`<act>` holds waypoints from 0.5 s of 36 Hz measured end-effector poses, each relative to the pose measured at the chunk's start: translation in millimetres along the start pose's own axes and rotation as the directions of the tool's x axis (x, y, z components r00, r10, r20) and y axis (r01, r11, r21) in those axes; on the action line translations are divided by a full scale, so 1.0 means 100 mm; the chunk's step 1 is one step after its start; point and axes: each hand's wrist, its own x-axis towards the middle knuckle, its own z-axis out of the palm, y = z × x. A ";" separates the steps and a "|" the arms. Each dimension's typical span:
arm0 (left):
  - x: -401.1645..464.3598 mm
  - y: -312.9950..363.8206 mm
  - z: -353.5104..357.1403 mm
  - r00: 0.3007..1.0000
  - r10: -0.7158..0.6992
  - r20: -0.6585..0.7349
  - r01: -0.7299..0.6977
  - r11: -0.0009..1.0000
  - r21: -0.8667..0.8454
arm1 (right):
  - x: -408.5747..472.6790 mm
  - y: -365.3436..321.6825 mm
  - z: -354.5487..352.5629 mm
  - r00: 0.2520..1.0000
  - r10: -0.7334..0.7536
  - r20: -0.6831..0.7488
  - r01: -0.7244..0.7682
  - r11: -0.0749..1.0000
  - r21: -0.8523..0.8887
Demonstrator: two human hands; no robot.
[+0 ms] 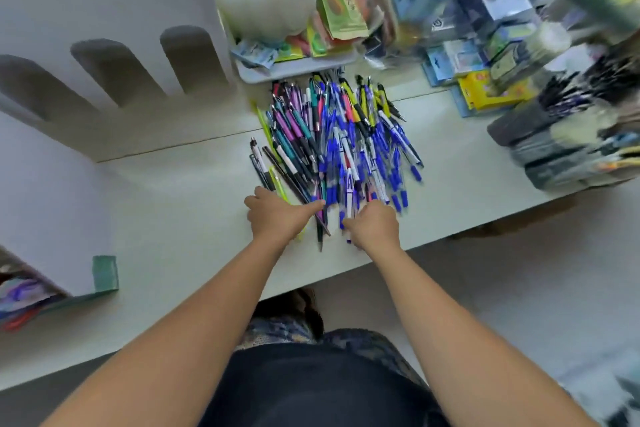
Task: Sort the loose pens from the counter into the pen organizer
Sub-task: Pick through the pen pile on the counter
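Observation:
A big heap of loose pens [332,149], mostly blue with some purple, teal, yellow and black ones, lies on the pale counter [173,218]. My left hand [277,215] sits on the heap's near left edge, its fingers curled over dark and yellow-green pens whose tips stick out beneath it. My right hand [374,225] is at the near right edge, fingers curled round a few blue pens that poke out on its left side. The white pen organizer [114,80], with arched slots, stands at the left; its inside is hidden.
A tray [298,68] of small packets stands behind the heap. Boxed stationery and stacked dark cases [540,135] crowd the right of the counter. A white box with a green corner [104,274] sits at the near left. The counter's front edge runs just below my hands.

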 end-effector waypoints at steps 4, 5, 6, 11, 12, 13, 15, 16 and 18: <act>0.02 0.20 0.23 0.998 0.007 -0.063 -0.005 0.999 0.038 | 0.24 -0.05 0.02 0.997 0.012 0.071 -0.027 0.977 0.213; 0.04 0.24 0.26 0.997 0.006 -0.074 -0.002 0.999 0.050 | 0.27 -0.07 0.00 0.995 0.021 0.102 -0.047 0.962 0.268; 0.06 0.28 0.30 0.996 0.001 -0.087 0.004 0.998 0.056 | 0.31 -0.09 -0.01 0.990 0.027 0.137 -0.070 0.943 0.325; 0.12 0.41 0.40 0.988 -0.006 -0.152 0.016 0.998 0.065 | 0.34 -0.14 -0.06 0.975 0.057 0.213 -0.170 0.812 0.559; 0.12 0.43 0.42 0.988 -0.002 -0.158 0.014 0.997 0.076 | 0.37 -0.13 -0.05 0.975 0.054 0.216 -0.170 0.808 0.565; 0.11 0.44 0.43 0.987 0.006 -0.158 0.008 0.996 0.086 | 0.39 -0.12 -0.05 0.973 0.050 0.224 -0.171 0.810 0.561; 0.10 0.47 0.46 0.988 0.029 -0.150 -0.012 0.994 0.112 | 0.45 -0.11 -0.08 0.967 0.034 0.251 -0.172 0.817 0.551; 0.09 0.48 0.46 0.988 0.042 -0.147 -0.022 0.991 0.130 | 0.48 -0.10 -0.10 0.964 0.024 0.265 -0.169 0.823 0.543; 0.07 0.50 0.47 0.988 0.054 -0.143 -0.032 0.988 0.153 | 0.54 -0.08 -0.16 0.956 0.005 0.293 -0.160 0.845 0.511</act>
